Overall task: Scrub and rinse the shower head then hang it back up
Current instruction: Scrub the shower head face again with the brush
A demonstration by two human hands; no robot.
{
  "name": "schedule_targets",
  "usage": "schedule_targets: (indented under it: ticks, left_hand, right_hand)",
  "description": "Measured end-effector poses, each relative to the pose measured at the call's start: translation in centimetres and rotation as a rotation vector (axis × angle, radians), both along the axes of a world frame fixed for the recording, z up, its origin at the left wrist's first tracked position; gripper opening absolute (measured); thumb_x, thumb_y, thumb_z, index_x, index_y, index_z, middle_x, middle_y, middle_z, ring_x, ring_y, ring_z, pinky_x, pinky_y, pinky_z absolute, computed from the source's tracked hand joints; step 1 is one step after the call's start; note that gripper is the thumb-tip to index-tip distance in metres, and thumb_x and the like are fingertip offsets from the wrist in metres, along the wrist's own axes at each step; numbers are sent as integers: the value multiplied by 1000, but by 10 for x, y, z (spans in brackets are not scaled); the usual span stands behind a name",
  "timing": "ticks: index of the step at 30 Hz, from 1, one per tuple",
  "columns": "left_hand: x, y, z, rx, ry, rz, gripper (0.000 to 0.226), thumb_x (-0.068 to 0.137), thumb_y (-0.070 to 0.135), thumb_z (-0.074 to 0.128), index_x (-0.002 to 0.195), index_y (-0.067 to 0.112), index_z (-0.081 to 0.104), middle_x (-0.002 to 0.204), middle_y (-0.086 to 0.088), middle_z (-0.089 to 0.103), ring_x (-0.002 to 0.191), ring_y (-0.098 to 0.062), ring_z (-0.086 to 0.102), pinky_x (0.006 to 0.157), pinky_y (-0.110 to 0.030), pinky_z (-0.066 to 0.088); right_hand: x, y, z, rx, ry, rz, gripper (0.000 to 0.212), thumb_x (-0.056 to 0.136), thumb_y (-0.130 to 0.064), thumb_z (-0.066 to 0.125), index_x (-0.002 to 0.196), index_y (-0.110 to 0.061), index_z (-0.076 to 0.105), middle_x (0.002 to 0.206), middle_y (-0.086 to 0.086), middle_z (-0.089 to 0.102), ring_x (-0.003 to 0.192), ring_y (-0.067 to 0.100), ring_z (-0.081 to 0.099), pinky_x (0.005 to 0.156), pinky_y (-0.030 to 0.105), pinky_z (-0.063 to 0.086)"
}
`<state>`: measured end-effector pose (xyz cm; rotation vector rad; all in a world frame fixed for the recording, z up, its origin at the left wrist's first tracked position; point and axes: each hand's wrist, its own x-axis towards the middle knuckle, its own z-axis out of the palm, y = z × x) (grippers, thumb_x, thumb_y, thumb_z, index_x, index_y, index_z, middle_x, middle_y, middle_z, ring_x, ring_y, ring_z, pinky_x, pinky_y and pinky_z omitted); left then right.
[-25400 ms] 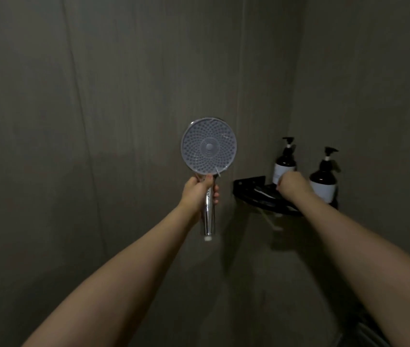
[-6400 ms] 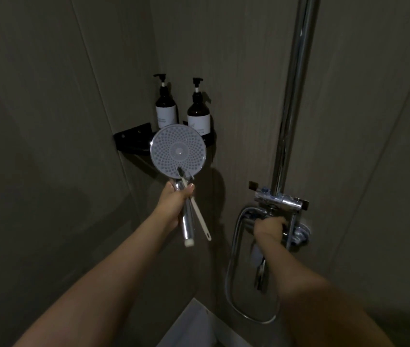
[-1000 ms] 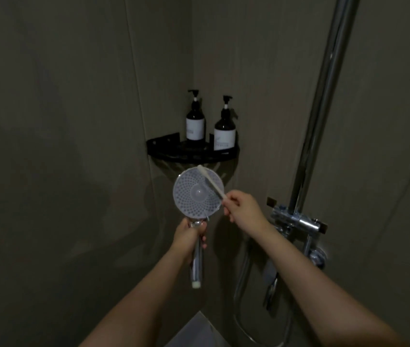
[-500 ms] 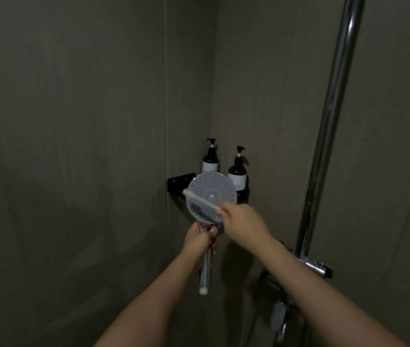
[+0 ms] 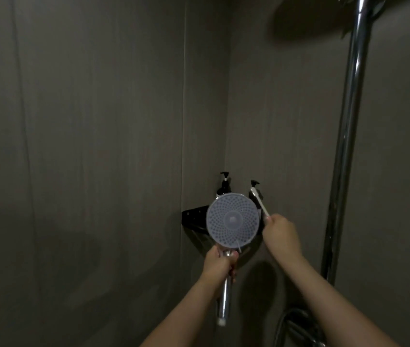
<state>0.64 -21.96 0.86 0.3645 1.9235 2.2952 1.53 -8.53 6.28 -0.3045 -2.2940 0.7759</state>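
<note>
Shower head [image 5: 233, 220]: face toward camera, chrome handle gripped in left hand [image 5: 220, 265]. Toothbrush [image 5: 259, 202]: pinched in right hand [image 5: 280, 230], bristle end raised just right of the face. Behind: black corner shelf [image 5: 193, 217], two pump bottles [image 5: 224, 187]; chrome riser pipe [image 5: 346, 136] at right.

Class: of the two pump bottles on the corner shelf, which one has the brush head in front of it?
The right-hand pump bottle; the brush crosses it. The left one stands clear.

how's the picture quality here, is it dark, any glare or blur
Head view: dim throughout; the only glare streaks the chrome pole; the overhead shower is a smeared dark shape; the shower head and toothbrush read clearly; wide-angle bending leans the pole.
</note>
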Motion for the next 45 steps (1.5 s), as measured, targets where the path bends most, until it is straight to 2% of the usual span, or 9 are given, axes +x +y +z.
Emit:
schedule_targets:
  ticks: [4, 7, 12, 17, 20, 28, 37, 41, 45]
  left_hand:
    - [0, -3, 0, 26, -24, -39, 15, 89, -2, 47, 97, 9, 52, 62, -6, 49, 44, -11, 43, 40, -21, 38]
    - [-3, -3, -3, 16, -35, -32, 13, 88, -3, 46, 89, 10, 49, 60, -5, 46, 42, -11, 40, 39, -20, 35]
    - [-6, -2, -11, 22, -71, -34, 14, 89, -2, 46, 87, 11, 50, 57, -5, 46, 39, -10, 41, 37, -18, 36]
    - [-8, -3, -14, 46, -99, -51, 13, 89, -1, 47, 83, 11, 48, 56, -5, 44, 39, -11, 40, 39, -18, 34]
    - [-12, -5, -15, 57, -125, -59, 11, 90, 1, 47, 89, 12, 50, 57, -4, 45, 41, -11, 41, 39, -20, 35]
    - [-16, -7, -13, 20, -84, -48, 15, 89, -2, 46, 90, 12, 52, 54, -3, 46, 39, -10, 40, 38, -18, 34]
    - [-17, -10, -9, 4, -60, -48, 16, 88, -1, 46, 90, 14, 52, 57, -4, 44, 41, -11, 39, 38, -17, 34]
    - [-21, -16, -16, -62, -28, -10, 14, 85, -1, 49, 83, 13, 51, 53, -4, 45, 37, -11, 40, 37, -18, 35]
    - [-22, -17, -18, -101, 17, -13, 18, 85, -2, 50, 81, 16, 54, 56, -2, 50, 39, -10, 44, 37, -19, 38]
  right_hand:
    - [8, -13, -24, 283, -131, 116, 20, 95, -27, 39, 84, -20, 54, 65, -3, 56, 53, 13, 51, 46, 24, 35]
    - [9, 5, -19, 98, -51, -36, 27, 96, -20, 41, 69, -20, 48, 57, -4, 49, 46, 7, 39, 40, 20, 23]
    - [12, -13, -36, 351, -105, 97, 20, 95, -28, 36, 94, -19, 53, 73, 4, 62, 68, 25, 62, 55, 28, 37]
    - [10, 9, -25, 233, -84, -85, 23, 97, -32, 33, 91, -21, 52, 57, -10, 42, 48, 6, 41, 42, 23, 27]
    - [11, -8, -42, 415, -109, 146, 21, 96, -34, 31, 98, -22, 48, 72, -3, 60, 63, 15, 59, 49, 24, 34]
    - [3, -29, -32, 457, -150, 91, 22, 97, -29, 32, 95, -17, 49, 87, 5, 65, 67, 21, 57, 53, 29, 39]
    - [0, -31, -8, 285, -146, 156, 29, 97, -32, 33, 100, -15, 56, 78, 2, 59, 67, 19, 59, 52, 24, 35]
    - [0, -16, 13, 91, -53, 131, 28, 97, -25, 38, 78, -17, 57, 72, 3, 60, 54, 9, 53, 45, 21, 38]
    - [7, -38, 3, 232, -295, 272, 26, 94, -31, 41, 82, -18, 60, 79, 5, 63, 65, 18, 57, 58, 30, 47]
